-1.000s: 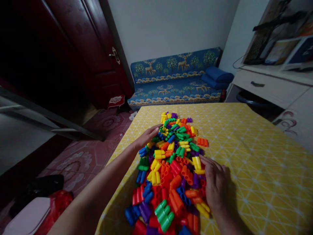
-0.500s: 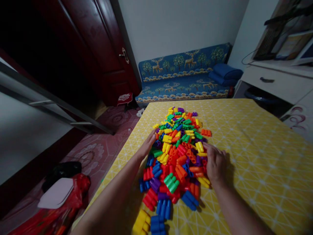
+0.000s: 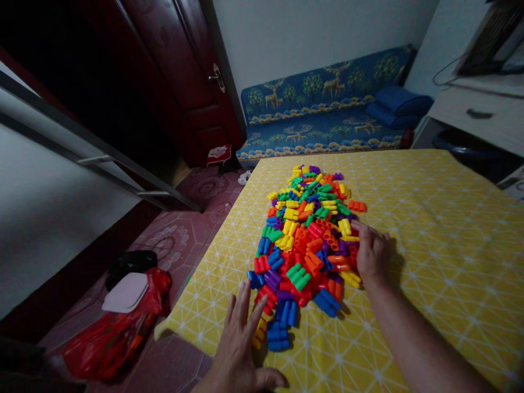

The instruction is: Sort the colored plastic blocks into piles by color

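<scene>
A long heap of plastic building blocks [image 3: 301, 240] in red, orange, yellow, green, blue and purple lies on the table. My left hand [image 3: 241, 333] is open, fingers spread, over the near left end of the heap. It partly covers a yellow block [image 3: 259, 333], and a blue block [image 3: 278, 335] lies just right of it. My right hand [image 3: 373, 254] rests along the heap's right side, fingers stretched forward, holding nothing that I can see. Close to its fingertips is a yellow block [image 3: 344, 227].
The table [image 3: 429, 262] wears a yellow cloth with white lines. Behind it stands a blue patterned sofa [image 3: 303, 131]. A red plastic bag [image 3: 110, 338] and a white lid-like piece [image 3: 126, 292] lie on the floor at left. A drawer cabinet [image 3: 478, 117] stands at right.
My left hand has drawn back from the heap's left side to its near end, fingers now spread. My right hand stays by the right side. The camera view has shifted slightly.
</scene>
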Available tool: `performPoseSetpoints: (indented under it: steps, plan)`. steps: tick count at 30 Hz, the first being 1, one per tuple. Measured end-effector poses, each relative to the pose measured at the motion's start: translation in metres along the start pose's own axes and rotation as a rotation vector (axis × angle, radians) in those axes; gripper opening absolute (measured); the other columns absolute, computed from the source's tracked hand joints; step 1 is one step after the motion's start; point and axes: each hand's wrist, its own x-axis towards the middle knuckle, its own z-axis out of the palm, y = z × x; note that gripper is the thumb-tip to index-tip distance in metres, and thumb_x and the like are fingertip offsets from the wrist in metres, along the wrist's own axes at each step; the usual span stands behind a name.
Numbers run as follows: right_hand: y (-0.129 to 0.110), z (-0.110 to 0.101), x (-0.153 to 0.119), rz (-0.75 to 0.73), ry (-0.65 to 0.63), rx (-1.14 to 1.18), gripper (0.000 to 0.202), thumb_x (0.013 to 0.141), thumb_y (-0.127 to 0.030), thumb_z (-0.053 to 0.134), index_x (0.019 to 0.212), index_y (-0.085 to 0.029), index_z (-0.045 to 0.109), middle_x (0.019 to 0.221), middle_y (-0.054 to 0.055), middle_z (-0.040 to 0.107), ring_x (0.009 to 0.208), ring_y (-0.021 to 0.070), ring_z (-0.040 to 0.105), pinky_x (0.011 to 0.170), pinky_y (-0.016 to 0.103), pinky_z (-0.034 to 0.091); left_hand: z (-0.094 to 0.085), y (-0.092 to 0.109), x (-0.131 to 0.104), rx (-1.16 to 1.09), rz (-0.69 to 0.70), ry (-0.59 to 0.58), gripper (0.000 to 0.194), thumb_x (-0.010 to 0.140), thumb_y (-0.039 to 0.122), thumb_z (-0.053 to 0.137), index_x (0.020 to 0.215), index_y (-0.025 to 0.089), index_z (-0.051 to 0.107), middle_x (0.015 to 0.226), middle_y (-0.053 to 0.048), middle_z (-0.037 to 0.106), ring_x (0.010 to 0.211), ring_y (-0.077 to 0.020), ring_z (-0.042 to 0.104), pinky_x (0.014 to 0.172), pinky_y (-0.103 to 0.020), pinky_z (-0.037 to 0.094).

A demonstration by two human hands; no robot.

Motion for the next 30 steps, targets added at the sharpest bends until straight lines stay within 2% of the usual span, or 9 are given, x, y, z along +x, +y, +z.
performPoseSetpoints:
  steps: [3,5,8,12,17,20,25,28,30]
  plan:
    - [0.002,0.001,-0.001,-0.006,0.009,0.018,0.058,0.097,-0.044,0.021,0.099,-0.020,0.074,0.109,0.012,0.075,0.110,0.0263,0.065,0.101,0.045,0.038,0.012,0.021,0.017,0.016,-0.001,0.091,0.120,0.060,0.058,0.084,0.156,0.035,0.017,0.165,-0.011,-0.014,0.147,-0.0510,0.009,0.109,-0.070,0.032]
    - [0.004,0.001,-0.001,-0.017,0.009,0.026,0.057,0.097,-0.044,0.022,0.099,-0.020,0.074,0.111,0.011,0.074,0.110,0.0258,0.065,0.102,0.045,0.038,0.014,0.030,0.032,0.011,0.000,0.078,0.111,0.064,0.045,0.085,0.155,0.032,0.023,0.164,-0.010,-0.018,0.148,-0.0498,0.007,0.108,-0.066,0.037]
    - [0.006,0.001,-0.001,-0.027,0.000,0.039,0.055,0.097,-0.044,0.023,0.100,-0.021,0.073,0.113,0.010,0.074,0.112,0.0248,0.064,0.102,0.044,0.038,0.012,0.036,0.056,0.044,0.084,0.058,0.091,0.073,0.031,0.077,0.152,0.034,0.032,0.166,-0.007,-0.009,0.150,-0.0461,0.004,0.111,-0.067,0.033]
    - [0.007,0.000,-0.001,-0.029,-0.013,0.047,0.053,0.097,-0.042,0.024,0.099,-0.022,0.072,0.114,0.010,0.073,0.112,0.0248,0.064,0.102,0.044,0.038,0.007,0.025,0.098,0.066,0.265,0.121,0.070,0.084,0.033,0.068,0.148,0.035,0.038,0.166,-0.007,0.008,0.151,-0.0396,0.009,0.117,-0.065,0.022]
    - [0.005,-0.003,-0.001,-0.046,-0.014,0.027,0.051,0.099,-0.042,0.024,0.100,-0.023,0.072,0.114,0.008,0.073,0.111,0.0251,0.064,0.101,0.044,0.039,-0.002,0.005,0.165,0.081,0.406,-0.001,0.071,0.087,0.041,0.062,0.151,0.028,0.034,0.165,-0.011,0.016,0.152,-0.0371,0.011,0.119,-0.062,0.020]
    - [0.001,-0.005,-0.001,-0.040,-0.037,0.025,0.049,0.099,-0.041,0.025,0.099,-0.024,0.071,0.114,0.007,0.073,0.110,0.0245,0.064,0.099,0.043,0.040,0.001,0.001,0.208,0.071,0.366,0.048,0.064,0.091,0.042,0.057,0.150,0.029,0.037,0.165,-0.010,0.015,0.152,-0.0359,0.009,0.120,-0.060,0.019]
    - [-0.001,-0.006,0.000,-0.008,-0.050,0.044,0.049,0.099,-0.040,0.024,0.098,-0.025,0.071,0.114,0.007,0.073,0.110,0.0235,0.064,0.100,0.043,0.039,0.016,-0.001,0.273,0.045,0.149,0.128,0.059,0.094,0.050,0.050,0.148,0.025,0.043,0.163,-0.011,0.022,0.152,-0.0359,0.004,0.121,-0.058,0.016]
    - [-0.003,-0.008,-0.001,-0.022,-0.058,0.040,0.049,0.099,-0.040,0.025,0.096,-0.024,0.071,0.113,0.007,0.073,0.109,0.0235,0.064,0.100,0.043,0.039,0.011,-0.007,0.291,-0.007,0.055,0.087,0.061,0.094,0.052,0.048,0.148,0.024,0.042,0.161,-0.013,0.028,0.152,-0.0371,0.009,0.119,-0.061,0.017]
    - [-0.004,-0.010,-0.001,-0.028,-0.070,0.023,0.049,0.099,-0.040,0.025,0.097,-0.024,0.072,0.112,0.007,0.074,0.108,0.0235,0.064,0.099,0.042,0.039,-0.002,-0.017,0.284,-0.048,0.032,0.101,0.060,0.095,0.053,0.046,0.148,0.025,0.041,0.160,-0.012,0.030,0.152,-0.0349,0.011,0.119,-0.060,0.016]
